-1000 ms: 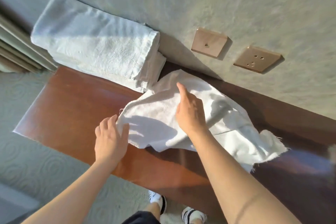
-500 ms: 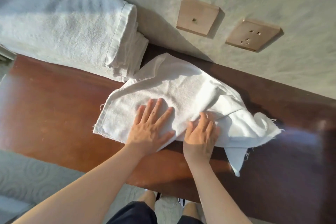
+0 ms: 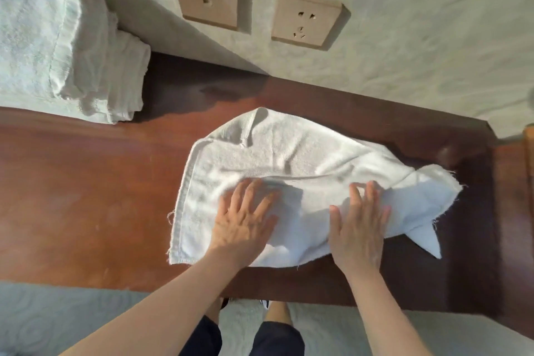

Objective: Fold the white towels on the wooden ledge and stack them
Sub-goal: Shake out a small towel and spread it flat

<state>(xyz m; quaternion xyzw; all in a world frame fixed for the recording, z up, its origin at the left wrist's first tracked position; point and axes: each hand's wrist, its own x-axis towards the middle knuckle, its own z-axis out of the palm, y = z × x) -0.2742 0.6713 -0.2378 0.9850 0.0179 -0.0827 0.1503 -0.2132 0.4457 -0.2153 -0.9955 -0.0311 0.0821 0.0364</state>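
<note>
While both hands (image 3: pixel 300 228) press flat, fingers straight, the towel (image 3: pixel 289 159) has spread wider since before.

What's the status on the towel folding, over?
Left hand and right hand flat, pressing the small white towel on the wooden ledge. Right end still rumpled. Folded towel stack sits left, apart. Nothing in the way.

A long, glossy, reddish-brown wooden ledge (image 3: pixel 95 188) is running along the foot of the pale wall. A rumpled white terry towel (image 3: pixel 289 159) is lying flat on it just right of centre, at about four o'clock. A thick stack of folded white towels (image 3: pixel 57 37) is sitting at its ten o'clock end, well apart.
</note>
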